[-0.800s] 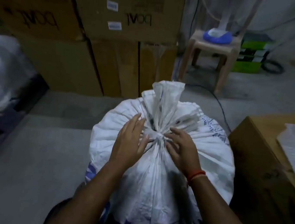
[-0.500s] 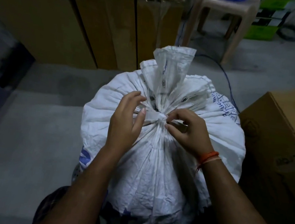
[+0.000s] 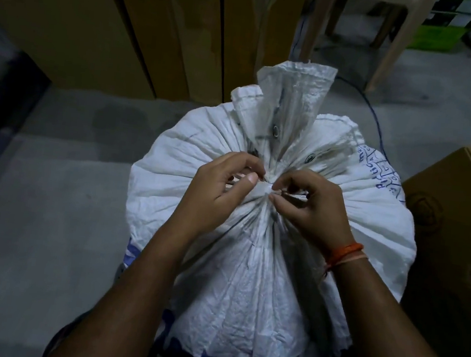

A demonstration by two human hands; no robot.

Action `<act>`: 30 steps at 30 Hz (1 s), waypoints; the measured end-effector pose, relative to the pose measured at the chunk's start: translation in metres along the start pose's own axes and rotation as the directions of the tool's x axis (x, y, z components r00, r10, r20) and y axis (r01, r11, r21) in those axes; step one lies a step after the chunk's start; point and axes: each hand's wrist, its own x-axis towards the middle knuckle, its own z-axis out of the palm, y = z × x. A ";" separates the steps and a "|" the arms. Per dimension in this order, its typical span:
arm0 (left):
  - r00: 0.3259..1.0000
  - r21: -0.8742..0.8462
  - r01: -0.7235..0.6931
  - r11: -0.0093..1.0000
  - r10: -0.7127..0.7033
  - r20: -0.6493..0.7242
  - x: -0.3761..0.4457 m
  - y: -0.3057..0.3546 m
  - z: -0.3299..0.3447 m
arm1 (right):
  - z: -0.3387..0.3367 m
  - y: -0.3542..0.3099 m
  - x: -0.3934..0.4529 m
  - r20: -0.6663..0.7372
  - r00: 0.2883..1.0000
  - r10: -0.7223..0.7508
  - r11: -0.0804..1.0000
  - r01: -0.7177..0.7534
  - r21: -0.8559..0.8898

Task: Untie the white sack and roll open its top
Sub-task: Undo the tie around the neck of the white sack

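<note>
Left hand (image 3: pixel 215 193) pinched on the tie from the left. White sack (image 3: pixel 262 269) upright on the floor, frame centre; knot (image 3: pixel 267 185) dead between both hands. Right hand (image 3: pixel 310 207) pinching it from the right, equally near.

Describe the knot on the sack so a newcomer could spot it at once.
Find the big white sack filling the middle of the view. Follow its pleats up to where they all pinch together, between the left hand and right hand. The knot is that small tight white lump, just below the upright flared flap.
</note>
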 end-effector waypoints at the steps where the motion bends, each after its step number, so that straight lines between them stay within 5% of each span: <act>1: 1.000 -0.004 0.005 1.000 -0.005 -0.007 0.001 -0.003 -0.002 | -0.001 0.003 0.000 0.010 1.000 0.002 1.000 -0.002 0.009; 10: 0.997 0.133 0.033 0.991 -0.042 0.065 0.005 -0.022 0.002 | -0.005 0.019 -0.005 0.114 0.980 0.164 0.969 -0.181 0.165; 15: 0.997 0.214 0.021 0.977 -0.036 0.065 0.009 -0.024 0.008 | -0.008 0.019 -0.006 0.073 0.988 0.133 0.986 -0.140 0.095; 20: 0.997 0.274 0.023 0.961 -0.042 0.063 0.011 -0.024 0.015 | -0.011 0.019 -0.007 0.117 0.978 0.174 0.950 -0.198 0.241; 25: 0.997 0.244 -0.002 0.970 -0.017 0.076 0.012 -0.024 0.020 | -0.012 0.024 -0.006 0.151 0.966 0.208 0.877 -0.253 0.408; 30: 0.997 0.174 0.042 0.984 -0.053 0.056 0.014 -0.023 0.025 | -0.012 0.031 -0.005 0.149 0.969 0.194 0.893 -0.238 0.383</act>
